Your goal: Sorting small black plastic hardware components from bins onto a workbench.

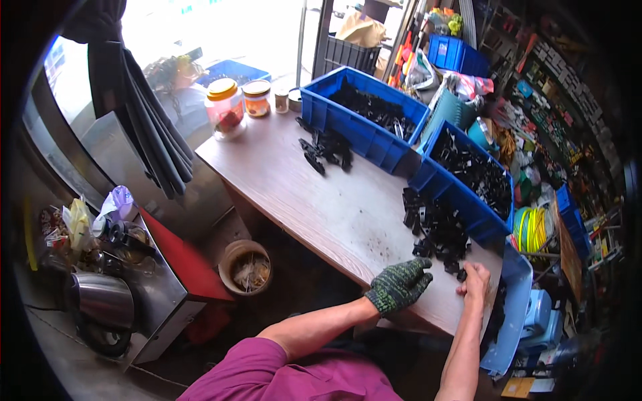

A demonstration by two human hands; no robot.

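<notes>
Beside black pieces (pixel 438 227), right hand (pixel 475 279) curled.

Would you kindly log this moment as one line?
Left hand: green-black gloved, over pale wooden tabletop | Right hand: bare, at small black piece | Nearby: black pieces heap, blue rectangular plastic crates

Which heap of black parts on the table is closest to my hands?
The larger heap, at the right, just beyond your bare right hand and gloved left hand; the smaller heap lies farther off, toward the jars.
</notes>
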